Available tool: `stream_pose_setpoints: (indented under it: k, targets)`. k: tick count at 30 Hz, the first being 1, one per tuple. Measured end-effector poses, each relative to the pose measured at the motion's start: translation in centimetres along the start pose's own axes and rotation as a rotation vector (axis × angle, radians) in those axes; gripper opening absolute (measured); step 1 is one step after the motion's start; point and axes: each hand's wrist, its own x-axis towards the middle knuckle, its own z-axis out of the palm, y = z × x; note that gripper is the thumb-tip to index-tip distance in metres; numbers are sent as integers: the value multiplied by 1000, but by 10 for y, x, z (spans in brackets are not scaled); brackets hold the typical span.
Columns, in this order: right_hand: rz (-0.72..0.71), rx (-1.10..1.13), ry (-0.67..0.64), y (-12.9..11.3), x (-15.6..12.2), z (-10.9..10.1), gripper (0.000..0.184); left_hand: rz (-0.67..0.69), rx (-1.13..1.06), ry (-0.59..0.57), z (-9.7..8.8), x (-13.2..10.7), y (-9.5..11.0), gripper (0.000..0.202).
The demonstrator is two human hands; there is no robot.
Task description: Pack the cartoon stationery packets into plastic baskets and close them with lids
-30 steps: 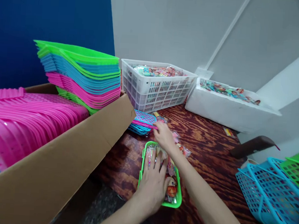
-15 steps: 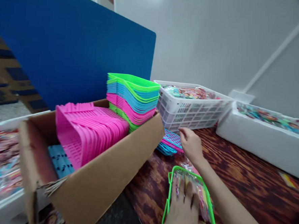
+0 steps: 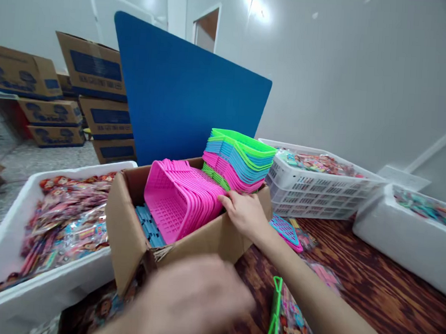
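My right hand (image 3: pixel 245 213) reaches over the near side of the cardboard box (image 3: pixel 203 241). Its bent fingers grip the right end of the nested pink plastic baskets (image 3: pixel 185 197), which lie on their side in the box. My left hand (image 3: pixel 200 299) is smeared by motion in front of the box, so its fingers cannot be read. Below my right forearm stands a green basket (image 3: pixel 274 316) holding clear-wrapped packets (image 3: pixel 296 325), partly hidden by the arm. Green, blue and pink baskets (image 3: pixel 238 158) rise in a stack at the box's far right corner.
A white foam box (image 3: pixel 4 254) of wrapped packets stands left. White crates (image 3: pixel 312 185) and another foam box (image 3: pixel 403 238) sit at the right on the wood-patterned table (image 3: pixel 338 254). Flat blue and pink lattice pieces (image 3: pixel 287 229) lie beside the box. A blue board (image 3: pixel 189 94) stands behind.
My left hand has left the green basket and moved left. My right hand has gone from beside the lattice pieces to the pink baskets. The view has turned left.
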Motion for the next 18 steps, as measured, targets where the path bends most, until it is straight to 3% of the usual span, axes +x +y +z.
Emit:
stream_pose_setpoints:
  k: [3,5,7,9,11,18]
  targets:
    - [58,67,-29,-9,3,-4,54,-87,182,125,-49,18,-91,58]
    - [108,127,-29,-20,0,-7,58,-87,353,21,-62,43,-147,63]
    - [135,183,5,-33,-7,-8,61,-18,415,-69,-62,68,-183,63]
    - [132,235,70,-45,-16,-7,64,23,398,-113,-58,84,-196,56]
    - [109,280,122,-53,-24,-4,67,20,363,-110,-54,88,-194,49]
    - [11,511,271,-50,-48,0,68,-43,357,-12,-63,71,-190,50]
